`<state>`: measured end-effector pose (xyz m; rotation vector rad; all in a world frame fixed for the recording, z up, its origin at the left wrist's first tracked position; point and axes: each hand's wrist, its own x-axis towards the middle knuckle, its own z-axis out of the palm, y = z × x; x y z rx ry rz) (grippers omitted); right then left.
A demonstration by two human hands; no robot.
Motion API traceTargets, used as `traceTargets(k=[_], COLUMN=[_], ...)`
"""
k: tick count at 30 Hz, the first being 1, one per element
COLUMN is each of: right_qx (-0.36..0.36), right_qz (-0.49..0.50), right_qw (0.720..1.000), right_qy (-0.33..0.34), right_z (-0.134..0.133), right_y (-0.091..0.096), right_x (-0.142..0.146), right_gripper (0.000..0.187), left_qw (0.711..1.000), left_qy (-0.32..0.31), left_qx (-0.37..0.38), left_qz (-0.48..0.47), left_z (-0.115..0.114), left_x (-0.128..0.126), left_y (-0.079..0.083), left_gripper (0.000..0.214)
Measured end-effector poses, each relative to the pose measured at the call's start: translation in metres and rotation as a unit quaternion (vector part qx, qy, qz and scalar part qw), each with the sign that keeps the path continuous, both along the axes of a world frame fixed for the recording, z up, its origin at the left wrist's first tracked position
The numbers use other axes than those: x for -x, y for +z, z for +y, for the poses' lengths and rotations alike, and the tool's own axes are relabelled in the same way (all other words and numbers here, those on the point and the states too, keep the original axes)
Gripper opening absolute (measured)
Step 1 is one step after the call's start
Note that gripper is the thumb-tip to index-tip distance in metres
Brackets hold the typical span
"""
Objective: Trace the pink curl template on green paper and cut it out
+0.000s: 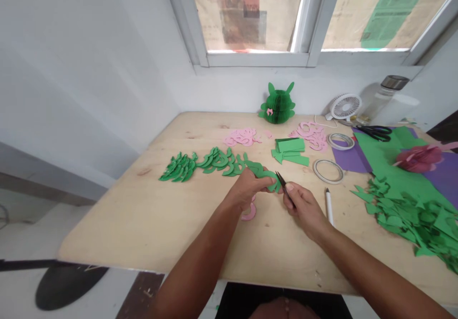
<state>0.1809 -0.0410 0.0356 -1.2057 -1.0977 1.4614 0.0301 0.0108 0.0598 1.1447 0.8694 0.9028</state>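
My left hand (pixel 246 185) is closed on a green paper cutout (pixel 269 177), holding it just above the wooden table (pixel 150 219). My right hand (pixel 300 204) grips small dark scissors (pixel 283 185), whose blades touch the right edge of that cutout. A pink curved paper piece (pixel 249 212) lies on the table under my left hand. A row of cut green crescent shapes (pixel 200 164) stretches left from my hands.
Green scraps (pixel 411 214) pile at the right on green and purple sheets. Two tape rolls (pixel 328 171), a white pen (pixel 329 207), folded green strips (pixel 290 149), pink cutouts (pixel 311 135), black scissors (pixel 375 131), a small fan (pixel 345 107), a bottle (pixel 386 95) and a green paper figure (pixel 278 104) stand farther back.
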Motion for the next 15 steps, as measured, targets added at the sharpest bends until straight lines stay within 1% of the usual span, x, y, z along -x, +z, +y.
traceTargets(k=[4, 10, 15], right_qx=[0.006, -0.002, 0.032], right_qz=[0.033, 0.062, 0.047], right_qw=[0.999, 0.994, 0.995], right_qy=[-0.021, -0.088, -0.079], right_z=[0.0013, 0.0028, 0.0036], right_y=[0.0001, 0.0056, 0.0061], right_x=[-0.0012, -0.0036, -0.0043], right_gripper=[0.039, 0.038, 0.039], left_qw=[1.0, 1.0, 0.999], left_qy=[0.0, 0.021, 0.012], left_qx=[0.008, 0.021, 0.025], left_qz=[0.008, 0.009, 0.016], left_z=[0.0005, 0.0006, 0.0], left_x=[-0.0002, -0.0018, -0.0028], left_y=[-0.002, -0.0037, -0.0059], left_gripper=[0.017, 0.019, 0.022])
